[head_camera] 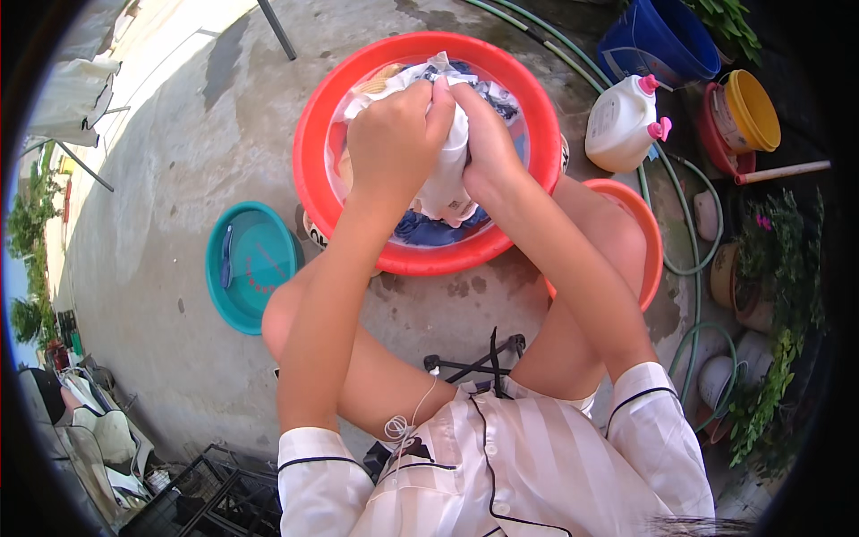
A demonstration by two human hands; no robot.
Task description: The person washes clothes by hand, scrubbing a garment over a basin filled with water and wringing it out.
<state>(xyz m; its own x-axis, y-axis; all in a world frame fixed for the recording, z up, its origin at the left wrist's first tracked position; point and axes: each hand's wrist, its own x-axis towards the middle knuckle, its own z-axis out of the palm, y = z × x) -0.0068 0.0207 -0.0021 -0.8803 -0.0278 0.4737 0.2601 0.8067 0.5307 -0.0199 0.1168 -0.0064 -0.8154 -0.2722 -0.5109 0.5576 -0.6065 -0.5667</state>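
Observation:
Both of my hands are over a large red plastic basin (537, 87) that holds laundry in water. My left hand (396, 137) is closed on a white cloth garment (446, 178), which bunches up between my hands and hangs down towards the water. My right hand (486, 144) grips the same garment, its thumb side close against the left hand. Beneath lie dark blue cloth (429, 228), a yellowish knit piece (379, 79) and a blue-and-white patterned cloth (500, 97). The fingertips of both hands are hidden from view.
At the left stands a teal basin (251, 211) with a blue-handled brush (227, 258). An orange basin (652, 248) is beside my right knee. Further right are a white detergent jug (614, 127), a green hose (698, 302), a blue bucket (651, 40), a yellow bucket (758, 111) and potted plants (778, 268).

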